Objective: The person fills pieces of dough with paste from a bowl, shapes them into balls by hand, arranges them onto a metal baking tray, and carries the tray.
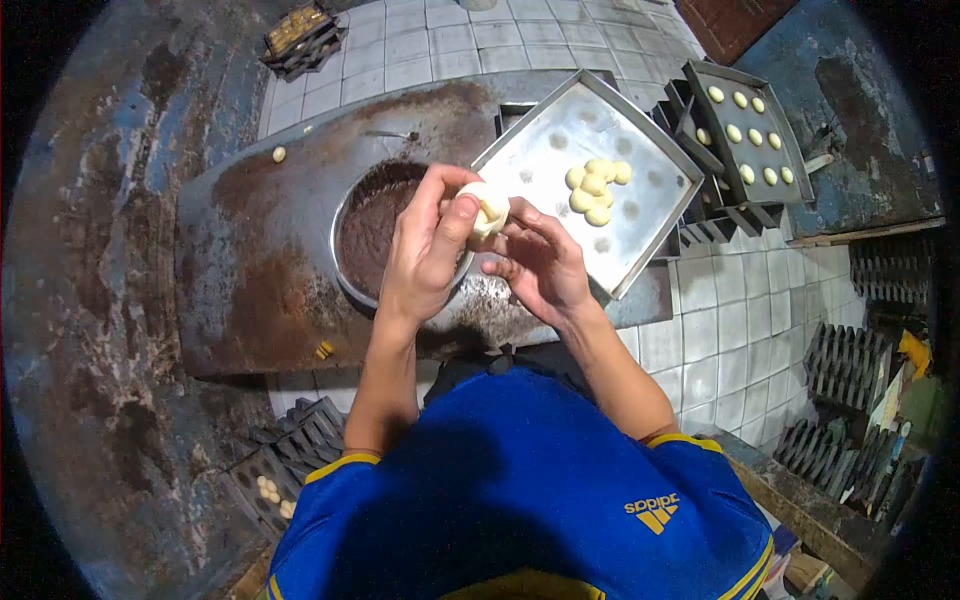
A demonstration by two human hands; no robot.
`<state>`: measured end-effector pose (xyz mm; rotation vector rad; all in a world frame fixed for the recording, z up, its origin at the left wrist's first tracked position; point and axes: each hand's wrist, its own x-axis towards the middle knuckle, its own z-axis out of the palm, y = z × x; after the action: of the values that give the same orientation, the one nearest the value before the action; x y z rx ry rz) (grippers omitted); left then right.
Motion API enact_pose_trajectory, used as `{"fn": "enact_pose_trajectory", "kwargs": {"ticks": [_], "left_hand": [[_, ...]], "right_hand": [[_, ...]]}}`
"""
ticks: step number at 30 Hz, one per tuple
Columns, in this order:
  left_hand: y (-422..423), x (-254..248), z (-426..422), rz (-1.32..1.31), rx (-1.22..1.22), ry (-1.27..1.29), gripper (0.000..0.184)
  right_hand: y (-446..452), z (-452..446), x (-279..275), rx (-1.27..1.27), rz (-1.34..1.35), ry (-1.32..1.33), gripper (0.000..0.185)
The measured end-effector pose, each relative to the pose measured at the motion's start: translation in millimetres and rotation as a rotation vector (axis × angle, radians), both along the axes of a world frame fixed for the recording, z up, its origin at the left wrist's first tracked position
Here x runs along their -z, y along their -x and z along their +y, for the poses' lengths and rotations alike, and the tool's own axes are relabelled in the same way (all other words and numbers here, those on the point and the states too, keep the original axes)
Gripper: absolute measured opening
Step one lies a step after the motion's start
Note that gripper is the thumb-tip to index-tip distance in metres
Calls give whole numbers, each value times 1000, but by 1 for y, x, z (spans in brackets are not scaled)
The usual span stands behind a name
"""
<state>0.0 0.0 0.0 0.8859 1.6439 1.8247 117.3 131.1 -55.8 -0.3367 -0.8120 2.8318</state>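
Note:
My left hand (430, 245) is closed around a pale piece of dough (489, 216), with the thumb pressed onto it. Beside it, my right hand (548, 262) has its fingers curved and apart, the fingertips at the edge of the dough; whether they bear any of its weight is not clear. Below my left hand stands a round metal bowl (338, 262) of dark brown paste (372, 235). To the right, a square metal tray (545, 112) carries a cluster of pale dough balls (594, 190).
The worn metal table (250, 250) holds a single dough ball (279, 155) at its far left. At the right, another tray (735, 95) of spaced dough balls tops a stack. Stacked tins (850, 365) stand on the far right, and trays (300, 450) lie lower left.

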Motion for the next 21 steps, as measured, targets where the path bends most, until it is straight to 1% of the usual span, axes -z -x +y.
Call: {"fn": "enact_pose_trajectory", "kwargs": {"ticks": [2,3,5,6,9,11,12,13,14,15,16,17,21], "left_hand": [[0,7,-3,-39,-64,25,32],[-5,-5,36,-15,-56,31,32],[-11,-10,55,-70,-28,21,30],[-14,-9,65,-68,-15,29,30],[-12,-6,99,58,-15,-79,32],[-28,-11,128,-127,76,-225,35],[-32,-10,140,-162,150,-259,35],[-37,-10,152,-194,224,-294,36],[-46,-14,163,-200,149,-283,38],[-50,-13,174,-241,147,-299,42],[-54,-10,183,-217,156,-312,45],[-57,-6,193,-197,165,-322,48],[-65,7,226,-109,229,-330,54]], "right_hand": [[-4,-4,3,-13,-46,-29,33],[-7,35,-11,-43,-4,-64,29],[-9,53,-9,-101,9,-35,27],[-13,60,-8,-88,11,-28,27],[-17,79,-8,-130,62,40,30],[-20,89,-11,-54,149,1,38],[-22,95,-8,-8,126,-78,47],[-24,101,0,56,167,-107,58],[-22,105,5,221,186,-222,60],[-18,108,9,386,203,-337,62],[-17,110,11,550,177,-417,59],[-18,120,13,556,179,-418,59],[-29,151,16,620,118,-415,45]]}}
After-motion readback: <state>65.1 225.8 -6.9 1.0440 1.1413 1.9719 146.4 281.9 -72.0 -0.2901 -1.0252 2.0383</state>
